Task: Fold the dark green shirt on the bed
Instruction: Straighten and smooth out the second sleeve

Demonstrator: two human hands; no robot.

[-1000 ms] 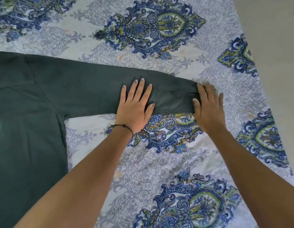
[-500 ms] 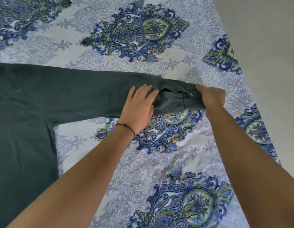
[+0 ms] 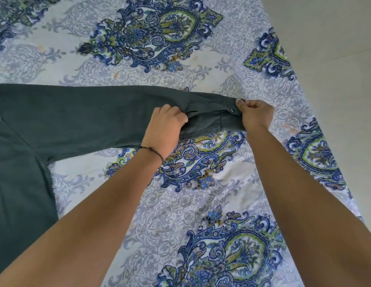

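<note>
The dark green shirt (image 3: 56, 121) lies flat on the bed, its body at the left and one long sleeve stretched out to the right. My left hand (image 3: 164, 127) grips the sleeve just short of the cuff, fingers curled into the cloth. My right hand (image 3: 256, 116) pinches the cuff end (image 3: 230, 121), where a metal snap button shows. The cuff end is lifted slightly off the sheet between the two hands.
The bed sheet (image 3: 180, 204) is pale with blue and green paisley medallions. The bed's right edge runs diagonally from the top to the lower right, with bare grey floor (image 3: 336, 48) beyond it.
Both hands went from lying flat on the sleeve to curling round it. My left hand now grips the sleeve and my right pinches the cuff, which has risen a little.
</note>
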